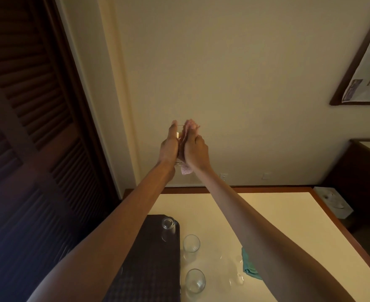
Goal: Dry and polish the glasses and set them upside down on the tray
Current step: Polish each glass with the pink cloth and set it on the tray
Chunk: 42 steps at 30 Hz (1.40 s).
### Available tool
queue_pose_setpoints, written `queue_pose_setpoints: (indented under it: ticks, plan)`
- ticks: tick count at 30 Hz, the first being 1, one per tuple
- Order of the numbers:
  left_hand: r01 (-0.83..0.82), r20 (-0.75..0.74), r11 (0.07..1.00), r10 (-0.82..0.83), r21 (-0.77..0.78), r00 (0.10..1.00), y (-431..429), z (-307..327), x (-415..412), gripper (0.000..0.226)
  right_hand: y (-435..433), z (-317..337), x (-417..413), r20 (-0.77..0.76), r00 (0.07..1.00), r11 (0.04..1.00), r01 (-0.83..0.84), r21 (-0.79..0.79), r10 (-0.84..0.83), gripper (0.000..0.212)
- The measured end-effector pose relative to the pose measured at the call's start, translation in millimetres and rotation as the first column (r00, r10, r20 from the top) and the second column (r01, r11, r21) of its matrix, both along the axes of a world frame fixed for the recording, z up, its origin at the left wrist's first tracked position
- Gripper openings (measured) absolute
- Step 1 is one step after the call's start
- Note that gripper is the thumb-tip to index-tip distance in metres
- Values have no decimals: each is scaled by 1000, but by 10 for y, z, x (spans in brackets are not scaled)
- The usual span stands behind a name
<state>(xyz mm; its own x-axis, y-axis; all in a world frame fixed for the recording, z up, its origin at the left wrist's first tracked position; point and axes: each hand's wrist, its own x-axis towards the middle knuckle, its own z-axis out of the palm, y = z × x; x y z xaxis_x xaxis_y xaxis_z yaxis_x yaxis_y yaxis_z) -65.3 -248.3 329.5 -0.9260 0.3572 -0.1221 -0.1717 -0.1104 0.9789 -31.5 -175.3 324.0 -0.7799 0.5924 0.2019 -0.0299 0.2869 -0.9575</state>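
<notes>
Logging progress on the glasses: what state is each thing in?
Held glass: raised, gripped by left hand.
Pink cloth: bunched in right hand, against held glass.
Tray glass: upside down on tray.
Near round glass: upright on table.
Far round glass: upright on table.
Teal cloth: crumpled on table.

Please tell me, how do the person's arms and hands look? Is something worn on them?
The left forearm and the right forearm are bare to the frame edge; no sleeve shows. The left hand and the right hand wear no gloves. No watch or bracelet shows at either wrist. Rings are too small to tell.
</notes>
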Motion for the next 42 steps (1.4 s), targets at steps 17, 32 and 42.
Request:
queue_pose_setpoints:
  ticks: [17, 32, 42]
  plan:
    - [21, -394, 960, -134, -278, 909, -235, 20, -392, 80, 212, -226, 64, -1, 978, 503, -108, -858, 207, 54]
    - [-286, -769, 891, -102, -353, 631, -270, -140, -252, 53, 308, -108, 84, 7, 983, 939, -172, -296, 182, 58]
    - [-38, -263, 955, -43, -295, 964, -232, -222, -332, 48, 284, -90, 57, 80, 991, 986, -120, 120, 110, 59]
